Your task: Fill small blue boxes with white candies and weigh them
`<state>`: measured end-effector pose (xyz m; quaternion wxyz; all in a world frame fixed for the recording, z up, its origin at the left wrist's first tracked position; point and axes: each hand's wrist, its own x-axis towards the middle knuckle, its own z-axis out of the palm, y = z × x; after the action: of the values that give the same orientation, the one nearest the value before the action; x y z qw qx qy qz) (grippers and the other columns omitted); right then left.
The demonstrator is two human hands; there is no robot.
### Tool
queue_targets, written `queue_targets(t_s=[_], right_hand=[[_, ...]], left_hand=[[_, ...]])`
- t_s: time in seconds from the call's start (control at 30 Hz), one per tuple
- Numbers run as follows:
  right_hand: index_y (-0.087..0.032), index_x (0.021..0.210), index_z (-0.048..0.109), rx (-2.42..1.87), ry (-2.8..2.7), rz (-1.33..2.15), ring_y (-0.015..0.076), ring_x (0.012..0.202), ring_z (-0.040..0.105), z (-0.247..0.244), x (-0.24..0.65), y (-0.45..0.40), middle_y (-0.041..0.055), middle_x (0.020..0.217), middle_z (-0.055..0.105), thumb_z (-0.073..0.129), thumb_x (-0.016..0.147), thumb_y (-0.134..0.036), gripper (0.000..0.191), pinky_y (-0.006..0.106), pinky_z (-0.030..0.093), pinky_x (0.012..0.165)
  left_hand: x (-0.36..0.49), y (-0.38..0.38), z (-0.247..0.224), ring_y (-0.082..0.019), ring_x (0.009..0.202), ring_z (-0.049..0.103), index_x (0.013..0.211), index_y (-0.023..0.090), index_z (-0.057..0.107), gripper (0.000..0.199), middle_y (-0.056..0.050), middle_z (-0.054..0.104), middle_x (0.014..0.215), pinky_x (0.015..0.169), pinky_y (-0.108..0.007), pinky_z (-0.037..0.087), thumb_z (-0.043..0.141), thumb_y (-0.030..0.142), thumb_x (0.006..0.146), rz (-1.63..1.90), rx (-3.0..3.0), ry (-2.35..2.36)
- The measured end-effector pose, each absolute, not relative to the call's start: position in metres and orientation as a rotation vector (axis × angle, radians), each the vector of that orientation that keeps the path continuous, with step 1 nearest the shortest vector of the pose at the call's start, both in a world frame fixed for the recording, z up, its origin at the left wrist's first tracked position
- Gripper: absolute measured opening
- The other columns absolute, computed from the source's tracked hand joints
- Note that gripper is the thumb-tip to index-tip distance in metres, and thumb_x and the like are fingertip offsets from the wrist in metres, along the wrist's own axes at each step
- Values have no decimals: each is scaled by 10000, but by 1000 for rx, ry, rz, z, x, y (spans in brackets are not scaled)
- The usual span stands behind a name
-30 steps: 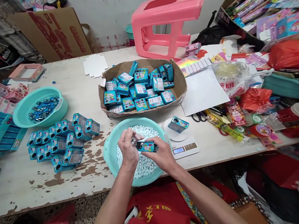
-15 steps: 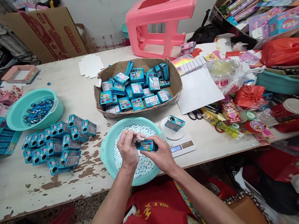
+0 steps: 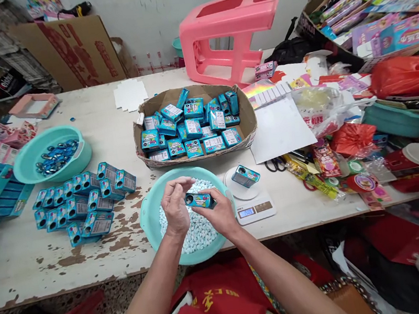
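Where two hands [image 3: 220,212], one blue box [image 3: 199,200]

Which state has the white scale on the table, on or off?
The scale is on: its display is lit and shows dark digits, too small to read surely. A blue box rests on its round plate.

from the head, facing forward-down

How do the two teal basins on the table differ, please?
The front basin holds small pale pellets; the left basin holds shiny blue pieces.
The front basin lies beneath the left hand and right hand; the left basin stands apart from them.
Both are round and open-topped.
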<state>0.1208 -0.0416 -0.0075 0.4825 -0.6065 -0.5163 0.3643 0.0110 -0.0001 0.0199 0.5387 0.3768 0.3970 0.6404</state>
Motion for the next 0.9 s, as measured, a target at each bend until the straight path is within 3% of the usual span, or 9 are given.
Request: queue_targets(t_s=[0.13, 0.23, 0.37, 0.57, 0.73, 0.9], right_hand=[[-225, 998, 617, -1484, -1149, 864, 205, 911, 615, 17, 147, -55, 32, 977, 643, 751, 692, -330, 349, 338, 487, 820], [-218, 994, 610, -1538, -1141, 775, 200, 878, 614, 27, 171, -63, 33, 962, 639, 757, 694, -331, 353, 338, 493, 806], [-203, 965, 624, -1564, -1173, 840, 206, 850, 611, 27, 183, -67, 31, 903, 640, 754, 696, -337, 327, 343, 503, 771], [-225, 1001, 596, -1484, -1097, 840, 194, 845, 605, 48, 170, -82, 29, 938, 617, 749, 713, -316, 339, 322, 507, 744], [-225, 962, 615, -1478, -1261, 810, 218, 886, 603, 21, 153, -72, 42, 938, 624, 749, 699, -338, 316, 356, 493, 801], [-219, 974, 615, -1570, -1378, 797, 225, 907, 596, -24, 138, -63, 44, 940, 629, 715, 712, -325, 300, 363, 478, 815]], left_hand=[[-1, 20, -15, -190, 826, 612, 847, 190, 588, 236, -42, 617, 847, 809, -368, 476, 461, 389, 861, 1578, 1017, 1283], [10, 29, -64, -216, 945, 572, 860, 197, 614, 201, -61, 632, 930, 897, -385, 425, 500, 361, 838, 1100, 1493, 1533], [43, 19, -107, -249, 1104, 492, 1083, 212, 598, 275, -91, 580, 1167, 965, -407, 352, 494, 285, 839, 526, 2014, 1563], [19, -18, -110, -274, 1004, 513, 923, 208, 629, 227, -109, 603, 1009, 843, -394, 391, 478, 359, 846, 49, 2349, 1343], [-20, -20, -105, -238, 859, 564, 759, 206, 613, 118, -82, 612, 853, 701, -311, 409, 551, 303, 781, 351, 1963, 1636], [-25, -10, -68, -106, 478, 457, 711, 177, 561, 262, 12, 510, 607, 438, -200, 306, 609, 434, 732, 987, 906, 1520]])
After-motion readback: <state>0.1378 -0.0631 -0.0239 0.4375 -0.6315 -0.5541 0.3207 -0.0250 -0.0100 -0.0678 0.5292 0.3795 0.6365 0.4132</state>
